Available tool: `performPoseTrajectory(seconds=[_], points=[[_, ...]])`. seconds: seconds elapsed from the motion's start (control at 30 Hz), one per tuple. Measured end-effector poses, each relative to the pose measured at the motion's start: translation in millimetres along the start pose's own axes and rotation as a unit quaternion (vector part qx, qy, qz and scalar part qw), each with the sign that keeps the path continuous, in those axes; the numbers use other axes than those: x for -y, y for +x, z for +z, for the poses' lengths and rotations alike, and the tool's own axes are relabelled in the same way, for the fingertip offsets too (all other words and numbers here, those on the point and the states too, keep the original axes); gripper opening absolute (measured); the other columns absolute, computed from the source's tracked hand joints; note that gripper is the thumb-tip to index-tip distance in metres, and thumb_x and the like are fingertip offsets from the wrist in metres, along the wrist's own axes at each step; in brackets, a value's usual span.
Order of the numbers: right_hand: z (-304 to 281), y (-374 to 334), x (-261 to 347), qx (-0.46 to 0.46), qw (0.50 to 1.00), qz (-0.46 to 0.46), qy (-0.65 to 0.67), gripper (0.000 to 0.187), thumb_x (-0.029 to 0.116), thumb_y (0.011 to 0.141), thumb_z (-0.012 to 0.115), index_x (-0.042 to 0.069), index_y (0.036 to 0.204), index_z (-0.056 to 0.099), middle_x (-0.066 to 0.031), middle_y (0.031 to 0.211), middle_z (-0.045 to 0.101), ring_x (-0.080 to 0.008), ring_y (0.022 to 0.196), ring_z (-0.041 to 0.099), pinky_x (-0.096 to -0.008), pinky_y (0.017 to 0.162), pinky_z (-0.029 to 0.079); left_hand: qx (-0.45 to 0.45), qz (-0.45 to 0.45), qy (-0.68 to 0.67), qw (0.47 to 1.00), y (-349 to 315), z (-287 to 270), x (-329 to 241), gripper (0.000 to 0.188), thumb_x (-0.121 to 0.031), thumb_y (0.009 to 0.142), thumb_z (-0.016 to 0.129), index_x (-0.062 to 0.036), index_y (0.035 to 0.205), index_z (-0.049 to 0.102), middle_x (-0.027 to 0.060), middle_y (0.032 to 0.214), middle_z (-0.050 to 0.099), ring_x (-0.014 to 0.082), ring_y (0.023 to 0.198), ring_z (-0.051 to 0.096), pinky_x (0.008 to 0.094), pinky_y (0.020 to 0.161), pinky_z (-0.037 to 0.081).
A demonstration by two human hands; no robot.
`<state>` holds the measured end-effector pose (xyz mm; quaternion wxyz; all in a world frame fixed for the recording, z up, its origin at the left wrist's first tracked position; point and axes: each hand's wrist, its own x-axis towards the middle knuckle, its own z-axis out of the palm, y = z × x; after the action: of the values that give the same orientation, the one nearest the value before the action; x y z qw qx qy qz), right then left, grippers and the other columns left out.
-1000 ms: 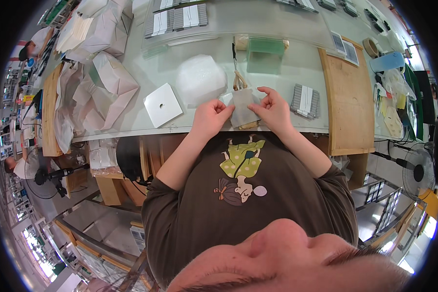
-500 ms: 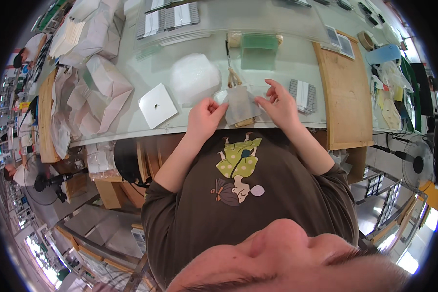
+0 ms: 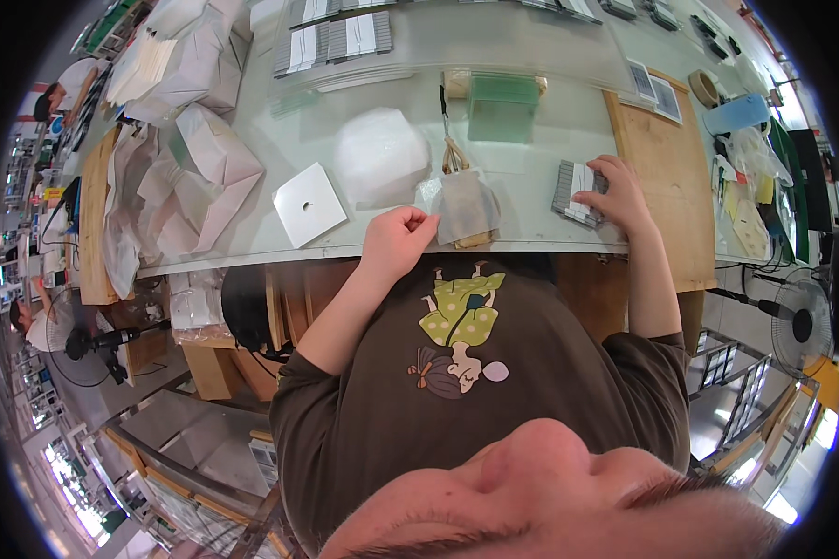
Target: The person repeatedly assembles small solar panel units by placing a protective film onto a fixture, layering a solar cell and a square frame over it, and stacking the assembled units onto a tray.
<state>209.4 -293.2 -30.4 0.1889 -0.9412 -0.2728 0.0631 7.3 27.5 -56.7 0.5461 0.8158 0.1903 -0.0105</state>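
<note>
My left hand is closed in a pinch at the left edge of a thin clear plastic film. The film lies round a greyish, see-through square piece, which rests on a small wooden-looking base near the table's front edge. Farther right, my right hand grips a bundle of grey strips with a white band, thumb on top and fingers at its far right side. The bundle still lies on the table. Just beyond the square piece lies a tool with pale prongs and a dark handle.
Left of centre sit a white square card with a small hole and a pile of thin white sheets. A green glass stack stands beyond. Crumpled paper lies left, a wooden board right. Large glass panes lie behind.
My right hand has left the square piece and moved right onto the banded grey bundle, which is slightly turned. My left hand stays by the film. The whole view has shifted a little.
</note>
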Motion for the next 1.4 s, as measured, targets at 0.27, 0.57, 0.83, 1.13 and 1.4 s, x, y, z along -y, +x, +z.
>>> performPoseTrajectory(seconds=[0.27,0.57,0.83,1.13,1.4], points=[[2,12,-10,-0.034,0.992,0.025,0.119,0.034,0.015,0.069,0.077,0.001,0.096,0.063,-0.0086,0.096,0.063,-0.0236,0.097,0.057,-0.0333,0.085,0.045,0.022,0.005,0.029,0.999,2,-8,-1,0.026,-0.024,0.086,0.066,0.0018,0.082,0.065,0.0023,0.064,0.063,0.0061,0.058,0.052,0.0231,0.056,0.042],[-12,24,62,0.046,0.921,0.07,0.38,0.016,0.004,0.081,0.069,0.0,0.096,0.065,-0.0008,0.088,0.063,-0.0074,0.08,0.058,-0.0221,0.072,0.048,-0.092,0.351,0.139,0.921,-17,-3,6,0.021,-0.013,0.073,0.075,-0.0064,0.092,0.066,0.0078,0.091,0.064,0.0217,0.077,0.061,0.0312,0.067,0.05],[45,42,144,0.214,0.88,-0.01,0.424,0.021,0.008,0.08,0.07,0.0,0.099,0.066,-0.0013,0.085,0.064,-0.0074,0.075,0.056,-0.0237,0.069,0.047,-0.103,0.427,0.205,0.874,-19,-2,18,0.022,-0.007,0.07,0.075,-0.0094,0.09,0.067,0.005,0.099,0.065,0.0236,0.086,0.063,0.0338,0.073,0.051],[64,48,151,0.175,0.913,-0.015,0.367,0.02,0.01,0.079,0.07,0.0,0.096,0.067,-0.0015,0.082,0.064,-0.0076,0.074,0.055,-0.024,0.068,0.047,-0.121,0.442,0.19,0.868,-19,-2,24,0.022,-0.007,0.07,0.076,-0.0081,0.089,0.066,0.0051,0.097,0.065,0.0235,0.082,0.064,0.0331,0.07,0.049],[64,47,153,0.164,0.927,-0.022,0.338,0.022,0.013,0.078,0.071,0.001,0.096,0.067,-0.0057,0.08,0.065,-0.0108,0.075,0.058,-0.0269,0.071,0.049,-0.106,0.438,0.219,0.866,-20,-2,23,0.023,-0.01,0.073,0.073,-0.0117,0.095,0.068,0.0041,0.099,0.064,0.0205,0.078,0.063,0.033,0.068,0.048]])
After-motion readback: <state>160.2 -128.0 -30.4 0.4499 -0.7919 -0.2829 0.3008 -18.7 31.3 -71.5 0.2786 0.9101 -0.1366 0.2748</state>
